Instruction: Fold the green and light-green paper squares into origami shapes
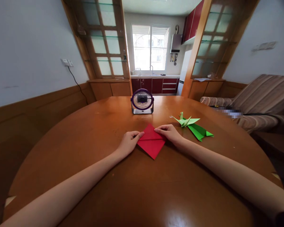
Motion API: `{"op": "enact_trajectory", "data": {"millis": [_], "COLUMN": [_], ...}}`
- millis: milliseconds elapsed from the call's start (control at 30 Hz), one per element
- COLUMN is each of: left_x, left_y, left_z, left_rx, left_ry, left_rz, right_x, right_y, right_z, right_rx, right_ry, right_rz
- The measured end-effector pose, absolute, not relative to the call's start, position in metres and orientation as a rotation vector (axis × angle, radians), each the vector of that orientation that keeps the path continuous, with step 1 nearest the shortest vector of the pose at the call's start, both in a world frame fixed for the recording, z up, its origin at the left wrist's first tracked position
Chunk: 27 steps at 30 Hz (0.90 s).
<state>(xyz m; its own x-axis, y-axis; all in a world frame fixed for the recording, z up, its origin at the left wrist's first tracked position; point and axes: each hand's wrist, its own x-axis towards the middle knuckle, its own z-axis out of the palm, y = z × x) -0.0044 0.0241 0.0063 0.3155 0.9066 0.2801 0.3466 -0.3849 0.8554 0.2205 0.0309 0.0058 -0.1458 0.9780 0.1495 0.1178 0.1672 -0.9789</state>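
A red sheet of origami paper point(153, 147) lies on the table between my hands, turned so that one corner points toward me. A crease or folded edge runs across it from side to side. My left hand point(130, 142) pinches its left corner between thumb and fingers. On the upper right edge, my right hand point(169, 133) grips the paper, with the thumb on top. The fingertips under the sheet are hidden. To the right of my right hand lie two folded green paper figures, a light green crane point(186, 121) and a darker green piece point(198, 130), touching each other.
A small purple desk fan point(142, 101) stands beyond the paper on the round-edged wooden table point(90, 135). A striped armchair point(257, 97) is at the right. Behind the table are glass-shelved cabinets point(106, 41) and a kitchen with a window point(150, 47).
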Motion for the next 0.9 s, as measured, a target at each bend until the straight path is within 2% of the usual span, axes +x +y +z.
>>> {"op": "enact_trajectory", "data": {"millis": [133, 400, 633, 767, 900], "left_x": [-0.005, -0.004, -0.007, -0.007, -0.008], "left_y": [0.026, 0.025, 0.025, 0.034, 0.049], "left_z": [0.008, 0.01, 0.013, 0.009, 0.0], "left_rx": [2.167, 2.808, 3.136, 3.254, 3.306], "left_ry": [1.295, 1.601, 1.681, 1.393, 0.871], "left_rz": [0.917, 0.469, 0.451, 0.558, 0.33], "right_x": [0.22, 0.213, 0.212, 0.21, 0.206], "right_y": [0.033, 0.034, 0.03, 0.027, 0.023], "right_z": [0.002, -0.005, -0.004, -0.002, 0.001], "right_rx": [-1.16, -1.261, -1.297, -1.341, -1.423], "right_ry": [-1.607, -1.865, -2.047, -2.198, -2.382], "right_rz": [0.936, 0.53, 0.301, 0.063, -0.295]}}
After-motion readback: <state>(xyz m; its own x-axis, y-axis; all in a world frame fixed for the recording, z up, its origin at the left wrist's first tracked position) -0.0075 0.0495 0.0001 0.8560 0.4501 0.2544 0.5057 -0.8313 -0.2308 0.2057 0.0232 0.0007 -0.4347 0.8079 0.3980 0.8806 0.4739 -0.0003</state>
